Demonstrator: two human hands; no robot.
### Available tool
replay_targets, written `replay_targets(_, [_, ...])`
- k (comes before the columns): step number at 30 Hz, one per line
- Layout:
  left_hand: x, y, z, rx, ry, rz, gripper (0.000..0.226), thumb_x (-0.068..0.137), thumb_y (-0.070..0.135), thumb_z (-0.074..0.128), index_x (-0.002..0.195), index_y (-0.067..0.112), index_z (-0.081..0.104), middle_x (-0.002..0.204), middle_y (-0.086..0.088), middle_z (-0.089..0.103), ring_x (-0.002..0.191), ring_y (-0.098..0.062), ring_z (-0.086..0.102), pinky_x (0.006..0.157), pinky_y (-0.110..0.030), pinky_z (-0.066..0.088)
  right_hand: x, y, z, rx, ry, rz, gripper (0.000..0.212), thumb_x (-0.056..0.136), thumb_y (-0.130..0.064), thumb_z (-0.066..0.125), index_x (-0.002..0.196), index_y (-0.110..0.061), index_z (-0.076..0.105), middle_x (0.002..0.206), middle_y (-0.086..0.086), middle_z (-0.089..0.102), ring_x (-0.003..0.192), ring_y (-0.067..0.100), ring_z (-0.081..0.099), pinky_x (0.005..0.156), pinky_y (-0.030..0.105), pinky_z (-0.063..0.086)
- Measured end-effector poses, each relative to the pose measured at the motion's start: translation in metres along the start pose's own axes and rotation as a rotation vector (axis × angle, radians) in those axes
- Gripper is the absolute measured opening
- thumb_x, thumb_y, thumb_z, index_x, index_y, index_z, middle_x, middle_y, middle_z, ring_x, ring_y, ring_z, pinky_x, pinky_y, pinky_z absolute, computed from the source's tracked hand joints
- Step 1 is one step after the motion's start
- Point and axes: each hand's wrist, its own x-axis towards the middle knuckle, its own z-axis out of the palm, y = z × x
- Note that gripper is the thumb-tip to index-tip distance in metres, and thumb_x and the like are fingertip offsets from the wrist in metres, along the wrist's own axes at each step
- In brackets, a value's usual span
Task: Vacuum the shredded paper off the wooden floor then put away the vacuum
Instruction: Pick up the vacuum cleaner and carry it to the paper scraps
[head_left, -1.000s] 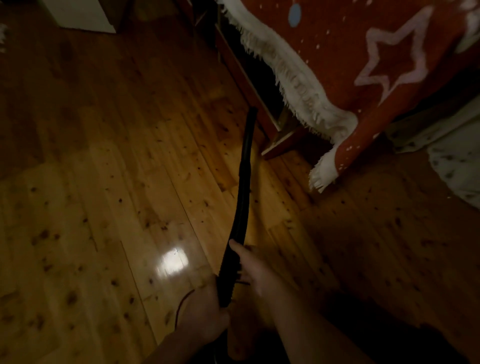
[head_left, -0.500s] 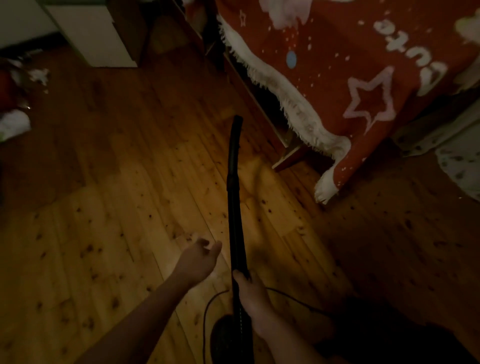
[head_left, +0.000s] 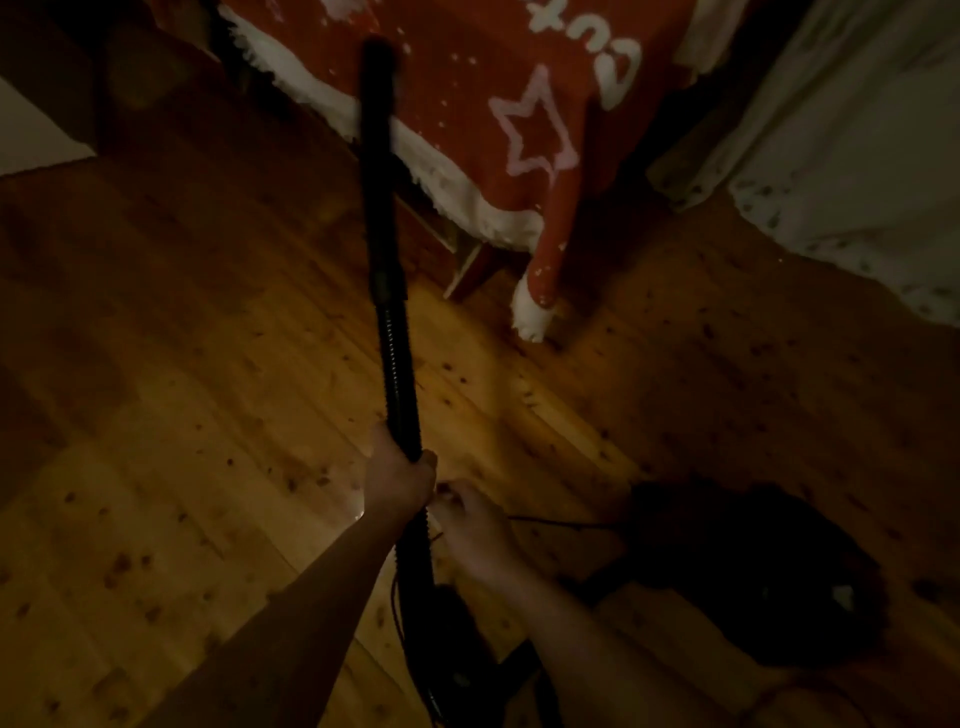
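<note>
vacuum hose (head_left: 396, 374) black, ribbed, raised; left hand (head_left: 397, 480) clenched around it; right hand (head_left: 470, 530) grip unclear.

A red blanket (head_left: 519, 78) with white star print and fringed white edge drapes over furniture at the top. White spotted fabric (head_left: 852, 156) hangs at the right.

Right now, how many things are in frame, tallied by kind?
Hands: 2, left and right
Vacuum parts: 2, hose and body
Cloths: 2, red blanket and white cloth
Cords: 1
Shredded paper: 0 visible
Total: 7
</note>
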Motion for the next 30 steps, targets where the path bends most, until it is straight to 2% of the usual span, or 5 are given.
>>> replay_targets(10, [-0.057, 0.088, 0.082, 0.009, -0.204, 0.327, 0.024, 0.088, 0.048, 0.058, 0.093, 0.026, 0.053, 0.073, 0.0, 0.067, 0.062, -0.02, 0.067, 0.06, -0.046, 0.058, -0.014, 0.011, -0.126, 0.225, 0.451, -0.141, 0.042, 0.1, -0.044, 0.044, 0.132, -0.017, 0.051, 0.117, -0.004, 0.061, 0.098, 0.008, 0.058, 0.066, 0.01, 0.04])
replay_targets(20, [-0.114, 0.131, 0.219, 0.264, -0.524, 0.436, 0.056, 0.074, 0.068, 0.063, 0.094, 0.016, 0.054, 0.075, -0.007, 0.066, 0.065, -0.027, 0.066, 0.058, -0.046, 0.057, -0.105, 0.164, -0.256, 0.283, 0.651, 0.075, 0.049, 0.101, -0.043, 0.044, 0.139, -0.012, 0.047, 0.13, 0.004, 0.056, 0.124, 0.022, 0.051, 0.094, 0.025, 0.037])
replay_targets(24, [-0.142, 0.138, 0.266, 0.28, -0.569, 0.344, 0.057, 0.076, 0.065, 0.065, 0.098, 0.014, 0.052, 0.077, -0.009, 0.065, 0.061, -0.027, 0.07, 0.055, -0.05, 0.059, -0.138, 0.222, -0.289, 0.306, 0.691, 0.147, 0.049, 0.098, -0.055, 0.039, 0.109, -0.013, 0.06, 0.085, 0.014, 0.058, 0.078, 0.016, 0.064, 0.067, 0.034, 0.047])
replay_targets(26, [-0.153, 0.149, 0.292, 0.249, -0.598, 0.257, 0.053, 0.079, 0.056, 0.069, 0.097, 0.01, 0.053, 0.072, -0.009, 0.063, 0.055, -0.029, 0.067, 0.056, -0.049, 0.059, -0.15, 0.26, -0.304, 0.331, 0.761, 0.157, 0.044, 0.095, -0.058, 0.039, 0.071, -0.023, 0.049, 0.054, -0.002, 0.038, 0.042, 0.007, 0.041, 0.048, 0.028, 0.033])
replay_targets(30, [-0.155, 0.166, 0.329, 0.277, -0.597, 0.188, 0.039, 0.082, 0.042, 0.073, 0.096, 0.008, 0.06, 0.061, -0.009, 0.057, 0.048, -0.027, 0.058, 0.059, -0.043, 0.055, -0.156, 0.33, -0.323, 0.398, 0.797, 0.221, 0.048, 0.1, -0.032, 0.05, 0.057, -0.02, 0.033, 0.047, -0.008, 0.023, 0.036, 0.007, 0.018, 0.047, 0.027, 0.021])
